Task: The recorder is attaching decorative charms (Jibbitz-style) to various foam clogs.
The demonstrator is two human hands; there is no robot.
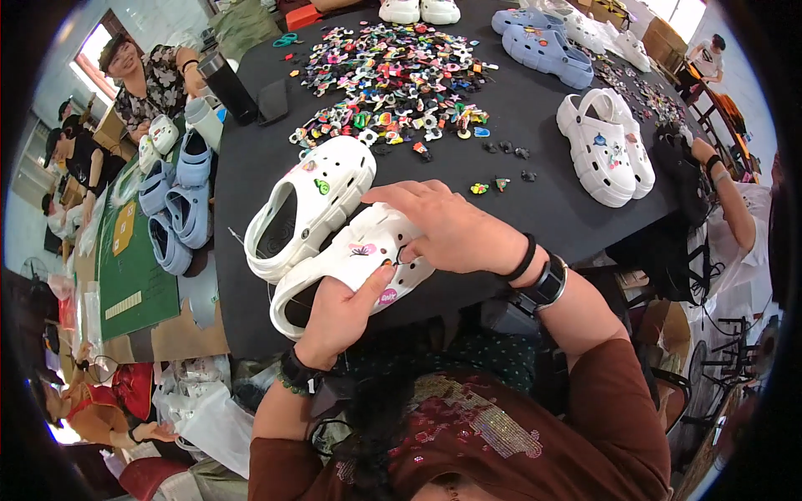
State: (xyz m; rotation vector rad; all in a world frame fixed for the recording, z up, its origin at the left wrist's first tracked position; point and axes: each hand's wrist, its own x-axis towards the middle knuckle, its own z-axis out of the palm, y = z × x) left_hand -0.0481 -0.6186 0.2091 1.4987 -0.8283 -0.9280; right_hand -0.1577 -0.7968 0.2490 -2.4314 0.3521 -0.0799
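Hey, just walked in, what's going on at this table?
A person holds a white clog in the left hand, while the right hand has its fingers at the holes on top. That clog carries colorful charms, as does its mate alongside. A big charm pile lies beyond on the black table.

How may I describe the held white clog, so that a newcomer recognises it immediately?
At the near edge of the black table, the left hand and right hand are on the white clog. A bright pink oval marks it; the neighbouring clog carries a green charm.
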